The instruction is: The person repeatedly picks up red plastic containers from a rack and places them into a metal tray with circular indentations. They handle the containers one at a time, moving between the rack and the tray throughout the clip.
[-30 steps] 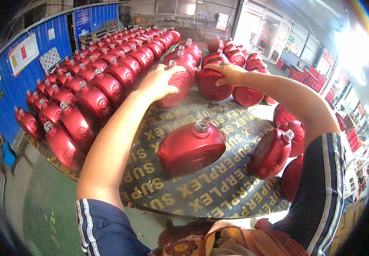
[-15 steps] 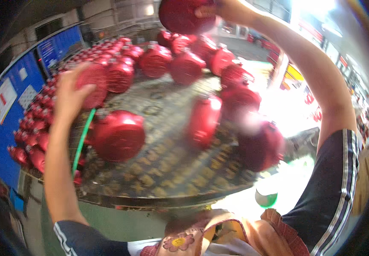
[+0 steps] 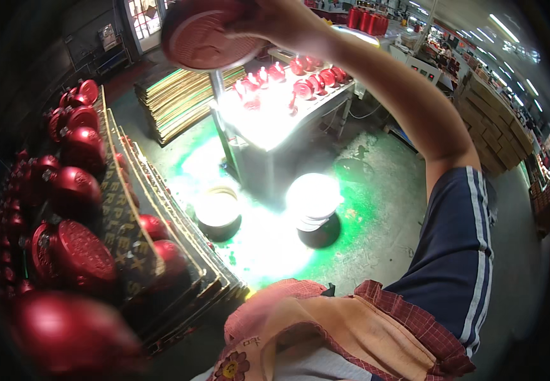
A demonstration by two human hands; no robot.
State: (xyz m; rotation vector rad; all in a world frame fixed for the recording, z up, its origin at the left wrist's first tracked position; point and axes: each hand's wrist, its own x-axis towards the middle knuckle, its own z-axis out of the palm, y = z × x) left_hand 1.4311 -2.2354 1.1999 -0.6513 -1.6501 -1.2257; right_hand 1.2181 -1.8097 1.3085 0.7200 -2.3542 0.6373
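My right hand [image 3: 275,24] is raised at the top of the view, its fingers gripping the rim of a red disc-shaped ornament [image 3: 202,39] with a ridged, embossed face. My left hand is out of sight. At the left, several glossy red ornaments [image 3: 79,190] sit on a dark printed board [image 3: 126,238], among them a flat embossed one [image 3: 84,255]. A blurred red ornament [image 3: 75,333] looms close at the lower left; what supports it is hidden.
Under a glaring lamp, more red ornaments [image 3: 303,89] stand on a bench. A stack of boards [image 3: 176,101] lies left of it. Two pale bucket-like containers [image 3: 313,197] stand on the green-stained floor [image 3: 376,213]. Stacked cardboard boxes [image 3: 488,120] are at the right.
My view has swung right, from the ornament-covered board toward the lit bench. My right hand still holds its ornament. My left hand, earlier on another red ornament, has left the view.
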